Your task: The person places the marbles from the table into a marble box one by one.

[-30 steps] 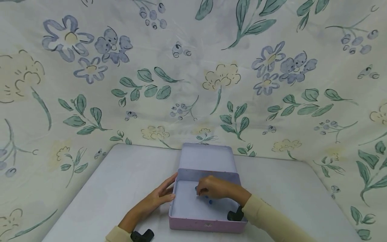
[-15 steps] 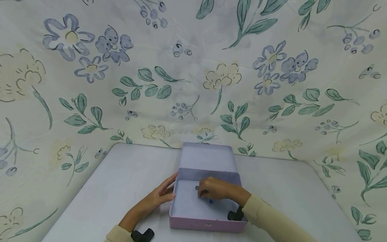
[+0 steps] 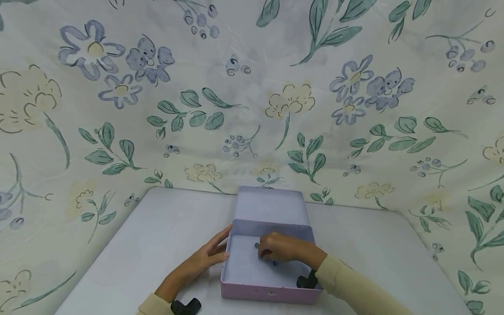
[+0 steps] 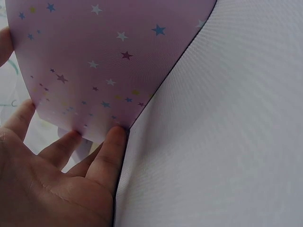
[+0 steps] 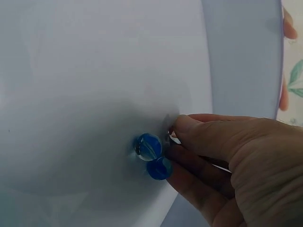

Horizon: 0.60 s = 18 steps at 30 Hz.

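Observation:
An open lilac tin box stands on the table, its lid upright at the back. My left hand rests with straight fingers against the box's outer left wall; the left wrist view shows that star-printed wall and my fingertips touching it. My right hand is inside the box, fingers curled. In the right wrist view, thumb and fingertips come together at two blue glass marbles on the box floor, touching them. One marble shows left of that hand.
The box sits mid-table on a pale grey tabletop. A floral cloth hangs behind and at both sides. Black wrist-camera mounts show at my cuffs.
My right hand has shifted slightly toward the box floor over the marbles. The left hand and the box have stayed where they were.

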Tool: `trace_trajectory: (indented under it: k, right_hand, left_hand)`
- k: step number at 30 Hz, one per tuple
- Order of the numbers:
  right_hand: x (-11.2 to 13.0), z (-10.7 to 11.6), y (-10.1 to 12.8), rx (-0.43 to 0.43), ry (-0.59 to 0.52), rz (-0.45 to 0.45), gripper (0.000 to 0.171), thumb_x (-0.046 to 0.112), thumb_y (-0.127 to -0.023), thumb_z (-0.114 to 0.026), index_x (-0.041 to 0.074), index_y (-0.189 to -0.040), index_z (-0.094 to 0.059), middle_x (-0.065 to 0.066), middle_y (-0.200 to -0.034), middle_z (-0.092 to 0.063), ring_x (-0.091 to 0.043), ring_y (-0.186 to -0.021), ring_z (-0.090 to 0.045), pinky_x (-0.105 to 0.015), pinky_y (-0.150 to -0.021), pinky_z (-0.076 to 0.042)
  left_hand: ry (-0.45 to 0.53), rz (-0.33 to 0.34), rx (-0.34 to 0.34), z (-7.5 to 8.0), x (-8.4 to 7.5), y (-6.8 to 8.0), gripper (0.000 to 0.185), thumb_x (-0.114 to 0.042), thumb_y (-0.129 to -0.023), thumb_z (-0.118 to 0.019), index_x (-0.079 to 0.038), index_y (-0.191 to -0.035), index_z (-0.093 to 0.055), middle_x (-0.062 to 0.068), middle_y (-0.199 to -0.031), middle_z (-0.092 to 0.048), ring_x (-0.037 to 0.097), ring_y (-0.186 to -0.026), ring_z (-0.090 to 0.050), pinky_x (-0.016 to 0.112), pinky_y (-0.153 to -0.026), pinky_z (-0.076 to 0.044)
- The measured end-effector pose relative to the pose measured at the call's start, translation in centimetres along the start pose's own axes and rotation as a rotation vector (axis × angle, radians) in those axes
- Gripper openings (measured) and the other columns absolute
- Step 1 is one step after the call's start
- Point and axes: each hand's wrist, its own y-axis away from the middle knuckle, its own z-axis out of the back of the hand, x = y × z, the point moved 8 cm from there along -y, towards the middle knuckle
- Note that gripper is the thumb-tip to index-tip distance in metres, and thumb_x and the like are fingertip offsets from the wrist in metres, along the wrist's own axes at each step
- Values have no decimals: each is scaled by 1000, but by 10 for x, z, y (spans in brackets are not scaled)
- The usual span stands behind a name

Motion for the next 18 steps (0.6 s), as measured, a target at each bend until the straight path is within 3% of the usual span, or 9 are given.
trace_trajectory:
  k: [12, 18]
  right_hand:
    - [2, 9, 1, -45, -21, 28, 11, 6, -87, -75, 10, -97, -78, 2, -93, -75, 4, -83, -63, -7, -74, -51]
    - [2, 21, 5, -45, -80, -5, 14, 6, -89, -74, 7, -102, -78, 0, -96, -76, 3, -82, -63, -8, -74, -52]
  left_hand:
    - [-2, -5, -2, 1, 1, -1, 73, -22, -103, -52, -30, -162, -9, 15, -169, 1, 56, -148, -13, 77, -111, -18]
    - [7, 2, -1, 1, 3, 0, 73, -22, -103, -52, -31, -162, -9, 14, -169, 2, 56, -149, -12, 77, -111, -18]
